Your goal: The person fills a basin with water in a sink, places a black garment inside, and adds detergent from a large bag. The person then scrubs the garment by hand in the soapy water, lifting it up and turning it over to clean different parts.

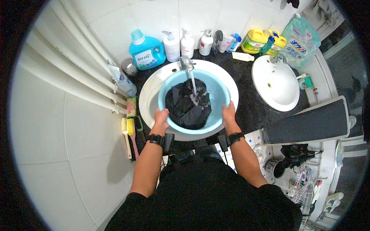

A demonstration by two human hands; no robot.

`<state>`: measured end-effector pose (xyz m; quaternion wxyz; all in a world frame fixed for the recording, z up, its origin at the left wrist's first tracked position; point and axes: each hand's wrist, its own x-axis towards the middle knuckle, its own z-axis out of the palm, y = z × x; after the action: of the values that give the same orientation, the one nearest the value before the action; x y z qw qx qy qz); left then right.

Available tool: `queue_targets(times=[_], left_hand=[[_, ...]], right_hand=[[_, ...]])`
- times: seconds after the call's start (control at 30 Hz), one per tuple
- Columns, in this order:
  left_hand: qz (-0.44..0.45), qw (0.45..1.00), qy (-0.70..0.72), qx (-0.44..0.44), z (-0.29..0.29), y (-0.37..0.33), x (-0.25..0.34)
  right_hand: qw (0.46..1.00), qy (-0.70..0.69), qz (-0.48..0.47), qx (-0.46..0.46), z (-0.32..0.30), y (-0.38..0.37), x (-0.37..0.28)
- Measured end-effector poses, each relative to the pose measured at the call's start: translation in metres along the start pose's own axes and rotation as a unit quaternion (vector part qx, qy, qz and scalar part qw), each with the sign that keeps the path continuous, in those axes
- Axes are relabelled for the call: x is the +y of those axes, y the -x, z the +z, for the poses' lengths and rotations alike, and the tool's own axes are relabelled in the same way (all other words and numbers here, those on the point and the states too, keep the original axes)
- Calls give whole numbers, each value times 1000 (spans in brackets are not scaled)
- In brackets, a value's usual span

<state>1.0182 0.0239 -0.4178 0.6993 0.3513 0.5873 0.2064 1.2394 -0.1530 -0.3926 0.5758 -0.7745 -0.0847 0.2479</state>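
Note:
A light blue plastic basin (218,115) rests over the white oval sink (148,92) in the dark counter. Dark wet cloth (183,106) lies bunched inside it. From the metal faucet (187,63) a stream of water falls onto the cloth and splashes. My left hand (161,118) grips the basin's rim on the left, fingers closed round it. On the opposite side, my right hand (229,113) holds the rim in the same way. Both wrists wear black straps with small devices.
Behind the sink stand a blue detergent jug (146,54), several pump bottles (187,44) and yellow jugs (255,40). A second white sink (283,90) is at the right. Brushes (132,129) lie at the left edge by white pipes (77,82). A dark-topped panel (304,125) juts in at the right.

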Motion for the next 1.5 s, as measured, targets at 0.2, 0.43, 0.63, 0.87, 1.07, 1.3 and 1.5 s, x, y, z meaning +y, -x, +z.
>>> queue_targets(times=[0.2,0.43,0.63,0.87,1.07,1.3,1.5], left_hand=[[76,989,-108,70,11,15,5],[148,968,-198,49,-3,-7,-6],[213,932,-266,126,14,10,0],[227,929,-270,117,12,17,2],[249,920,-276,127,11,19,0],[226,919,-291,138,6,10,-4],[221,928,-265,139,9,16,-1]], right_hand=[[995,90,-26,42,1,-11,14],[991,115,-58,47,5,-8,9],[983,153,-87,52,-1,-13,17],[987,140,-49,58,1,-18,18],[987,135,-61,68,-2,-23,28],[985,149,-48,68,0,-25,29],[990,123,-30,66,1,-27,31]])
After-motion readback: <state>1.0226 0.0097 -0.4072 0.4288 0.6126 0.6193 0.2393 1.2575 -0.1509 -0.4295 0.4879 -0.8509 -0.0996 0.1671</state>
